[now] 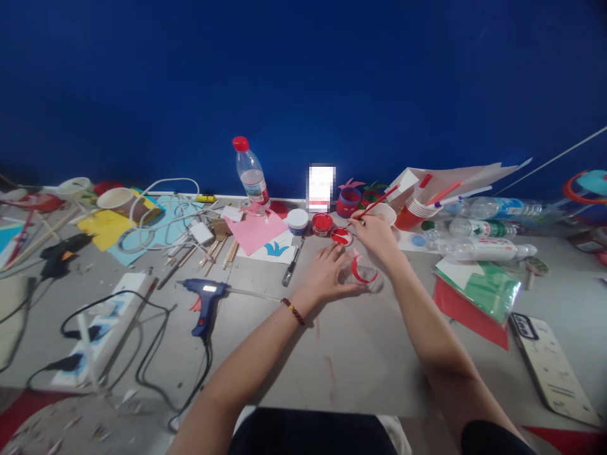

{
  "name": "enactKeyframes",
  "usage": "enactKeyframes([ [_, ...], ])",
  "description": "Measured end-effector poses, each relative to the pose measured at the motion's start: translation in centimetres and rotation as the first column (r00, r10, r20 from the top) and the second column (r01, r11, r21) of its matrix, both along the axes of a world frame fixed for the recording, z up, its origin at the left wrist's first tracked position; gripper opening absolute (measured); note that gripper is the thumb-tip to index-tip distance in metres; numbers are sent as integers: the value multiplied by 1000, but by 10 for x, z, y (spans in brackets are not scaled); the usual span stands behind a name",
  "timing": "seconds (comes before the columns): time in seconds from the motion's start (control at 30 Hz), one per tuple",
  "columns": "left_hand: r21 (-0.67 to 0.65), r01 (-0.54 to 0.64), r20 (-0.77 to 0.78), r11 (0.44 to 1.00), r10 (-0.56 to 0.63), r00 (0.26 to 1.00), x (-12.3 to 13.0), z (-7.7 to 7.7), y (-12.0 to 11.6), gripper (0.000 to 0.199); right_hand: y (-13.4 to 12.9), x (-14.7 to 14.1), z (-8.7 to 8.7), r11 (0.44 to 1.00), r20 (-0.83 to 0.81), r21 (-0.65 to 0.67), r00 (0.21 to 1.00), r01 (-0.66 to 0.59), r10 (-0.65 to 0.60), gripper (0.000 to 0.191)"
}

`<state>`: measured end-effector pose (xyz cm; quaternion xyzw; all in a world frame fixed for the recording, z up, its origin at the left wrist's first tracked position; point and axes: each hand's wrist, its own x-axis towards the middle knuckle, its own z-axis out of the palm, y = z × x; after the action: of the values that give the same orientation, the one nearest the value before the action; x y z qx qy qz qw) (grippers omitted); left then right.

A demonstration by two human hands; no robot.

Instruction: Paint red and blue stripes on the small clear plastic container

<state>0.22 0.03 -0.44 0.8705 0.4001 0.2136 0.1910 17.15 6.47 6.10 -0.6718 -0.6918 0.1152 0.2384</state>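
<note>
My right hand [377, 235] pinches a red-handled paintbrush [385, 197], its tip low beside a shallow round lid [342, 236] smeared with red paint. Thumb and fingers of my left hand [327, 273] curve around a clear plastic cup-like piece [364, 275], which has a red band along part of its rim and a pink point sticking up. Just behind the lid stands an uncapped jar of red paint [322, 224], next to a white-lidded jar [298, 221]. A white paper cup [380, 215] is partly hidden behind my right hand.
A blue hot glue gun [205, 297] with its cord and a power strip [107, 328] lie to the left. A red-capped bottle [251, 170] stands at the back. On the right are stacked cups [411, 215], several plastic bottles [493, 248], coloured sheets [478, 287] and a phone [552, 366].
</note>
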Motion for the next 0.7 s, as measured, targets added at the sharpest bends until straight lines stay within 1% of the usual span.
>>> enactKeyframes([
  [0.17,18,4,7,1000,-4,1000,0,0,0,78,-1,-3,0,997,101,-71,994,43,-36,30],
  [0.33,16,-1,-6,1000,1,1000,0,-1,0,79,-4,-4,6,994,109,-103,994,21,-9,29],
  [0.43,15,4,-6,1000,-4,1000,0,-1,0,79,-4,-3,7,997,82,-68,996,45,-40,29],
  [0.53,14,5,-3,1000,-5,1000,0,-1,0,77,-2,-1,3,997,15,-8,997,74,-73,29],
  [0.6,17,3,-2,1000,-3,1000,0,0,-1,76,0,1,-1,997,-13,9,997,71,-71,29],
  [0.7,25,12,5,1000,-12,1000,0,1,-1,76,2,1,-6,999,-1,-3,999,44,-44,27],
])
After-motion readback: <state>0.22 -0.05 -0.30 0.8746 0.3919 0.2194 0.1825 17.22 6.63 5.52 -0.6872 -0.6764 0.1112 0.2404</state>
